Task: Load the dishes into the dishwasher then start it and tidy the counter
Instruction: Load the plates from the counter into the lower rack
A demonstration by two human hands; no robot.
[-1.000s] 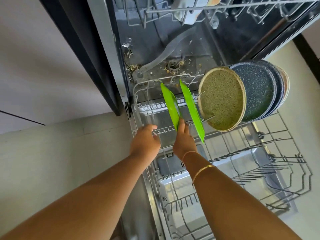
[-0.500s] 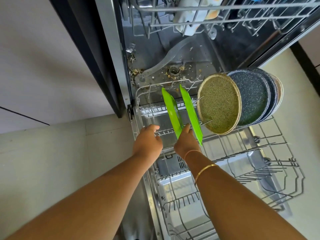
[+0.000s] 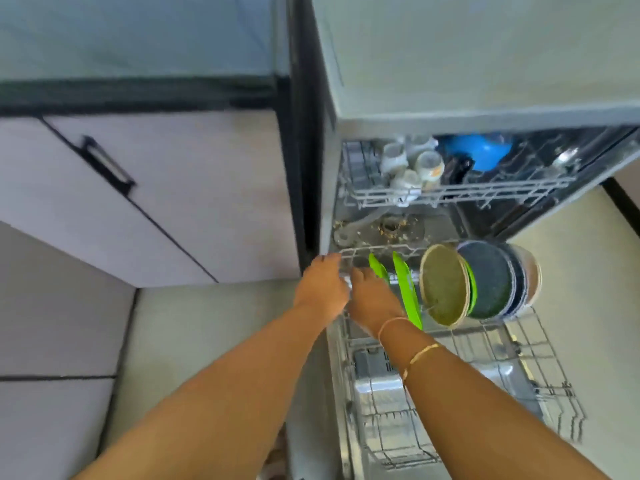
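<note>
Head cam: left hand (image 3: pixel 320 285) and right hand (image 3: pixel 372 299) have shifted to the rack's (image 3: pixel 381 249) back-left corner, beside the green plates (image 3: pixel 405 285). Plates look seated, I reckon. Can't tell if the fingers are gripping.

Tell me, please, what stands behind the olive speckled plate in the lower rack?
A thin green rim, a dark blue speckled plate, then paler plates; their faces are mostly covered.

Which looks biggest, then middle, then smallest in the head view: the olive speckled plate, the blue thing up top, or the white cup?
1. Olive speckled plate
2. Blue thing, though it sits farther from the camera
3. White cup
</note>
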